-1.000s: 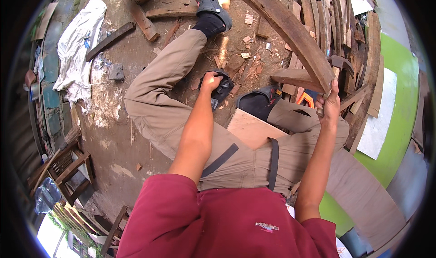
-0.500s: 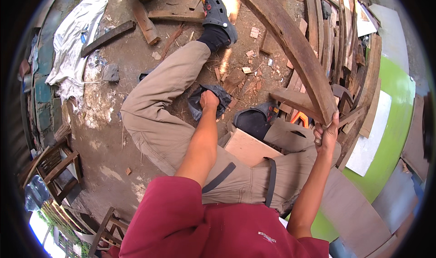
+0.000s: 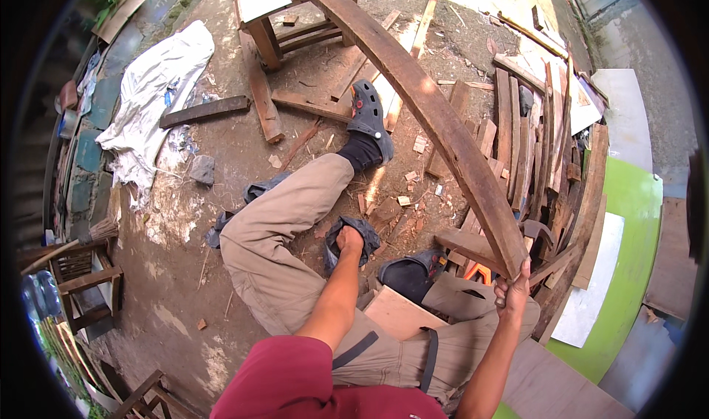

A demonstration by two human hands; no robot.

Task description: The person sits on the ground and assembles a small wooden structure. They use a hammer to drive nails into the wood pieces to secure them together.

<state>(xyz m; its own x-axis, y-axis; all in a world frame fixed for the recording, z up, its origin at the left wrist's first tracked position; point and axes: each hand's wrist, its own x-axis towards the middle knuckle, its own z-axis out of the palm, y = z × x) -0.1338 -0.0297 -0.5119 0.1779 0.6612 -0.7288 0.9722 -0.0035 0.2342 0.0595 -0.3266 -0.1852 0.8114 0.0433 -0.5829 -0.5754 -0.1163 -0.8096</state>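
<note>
My left hand (image 3: 350, 239) reaches into the mouth of a crumpled dark plastic bag (image 3: 334, 259) on the ground between my legs. Its fingers are hidden inside. Closed round the near end of a long wooden beam (image 3: 436, 109), my right hand (image 3: 513, 292) is beside my bent right leg. The beam slants away to the far left, and a shorter wood piece (image 3: 473, 249) lies against its near end. A claw hammer (image 3: 539, 232) and an orange handle (image 3: 478, 273) show close to that end.
Stacked wood strips (image 3: 526, 135) lie at the right, beside a green panel (image 3: 628, 249). A light board (image 3: 399, 313) rests by my lap. Wood scraps and brick chips litter the ground ahead. A white cloth (image 3: 159, 87) and a wooden stool (image 3: 266, 39) are farther off.
The view has tilted up, showing more of the far ground and the stool. My left hand stays at the bag, and my right hand still grips the beam.
</note>
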